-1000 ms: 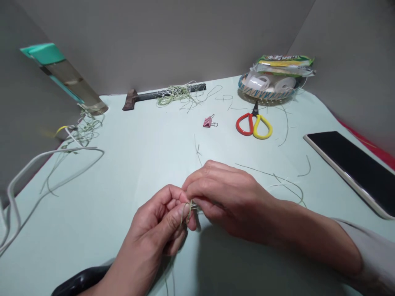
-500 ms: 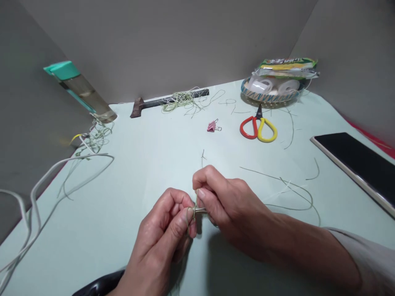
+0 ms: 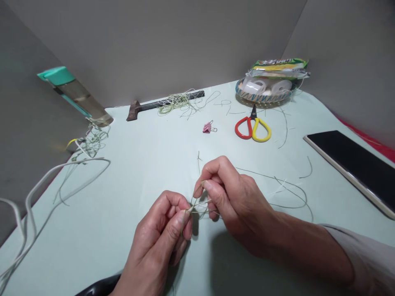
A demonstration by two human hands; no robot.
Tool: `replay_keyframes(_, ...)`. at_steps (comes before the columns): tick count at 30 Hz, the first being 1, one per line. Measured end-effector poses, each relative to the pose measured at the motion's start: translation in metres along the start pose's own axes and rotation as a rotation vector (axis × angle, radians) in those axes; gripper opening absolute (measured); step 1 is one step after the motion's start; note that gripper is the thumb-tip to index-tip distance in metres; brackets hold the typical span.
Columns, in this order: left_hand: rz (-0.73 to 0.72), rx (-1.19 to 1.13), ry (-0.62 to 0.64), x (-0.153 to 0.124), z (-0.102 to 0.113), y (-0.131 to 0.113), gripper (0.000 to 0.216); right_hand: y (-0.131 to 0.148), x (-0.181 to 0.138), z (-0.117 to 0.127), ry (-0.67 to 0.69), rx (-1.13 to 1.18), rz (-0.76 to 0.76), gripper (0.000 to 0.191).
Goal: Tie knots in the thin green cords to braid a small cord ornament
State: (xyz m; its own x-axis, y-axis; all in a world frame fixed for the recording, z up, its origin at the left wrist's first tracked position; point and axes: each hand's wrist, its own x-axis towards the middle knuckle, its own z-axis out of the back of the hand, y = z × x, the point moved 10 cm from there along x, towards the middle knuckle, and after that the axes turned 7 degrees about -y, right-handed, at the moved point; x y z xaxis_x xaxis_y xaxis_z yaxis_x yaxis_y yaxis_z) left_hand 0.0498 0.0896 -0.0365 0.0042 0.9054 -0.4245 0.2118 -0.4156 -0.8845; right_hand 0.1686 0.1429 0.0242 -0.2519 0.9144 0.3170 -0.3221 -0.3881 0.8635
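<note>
Between thumb and forefinger, my left hand (image 3: 165, 230) pinches a small bundle of thin green and white cords (image 3: 201, 204) low over the tabletop. My right hand (image 3: 228, 193) is closed too, its thumb and forefinger pinching a green strand that runs down to the left fingertips. White and green strands stretch from the left pinch to beneath the right fingers, where part of them is hidden. One green end with a small knot (image 3: 198, 157) lies on the table just beyond the hands.
Scissors (image 3: 253, 128), a pink binder clip (image 3: 207, 127) and loose cord pieces lie ahead. A hammer (image 3: 151, 105) under tangled cord (image 3: 176, 102) rests by the wall. A basket (image 3: 265, 98) and phone (image 3: 354, 164) are right; a bottle (image 3: 80, 96) and white cable (image 3: 40, 185) left.
My right hand has moved up and slightly away from my left, drawing the green strand out. The strands between the hands are now more spread. The whole view has shifted slightly.
</note>
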Motion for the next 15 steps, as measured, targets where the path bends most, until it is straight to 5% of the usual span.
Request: replay_keyframes(15,-0.032,0.057,-0.030,-0.003,0.004,-0.004,0.027,0.018,0.004,0.023,-0.185,-0.164,0.184,0.017)
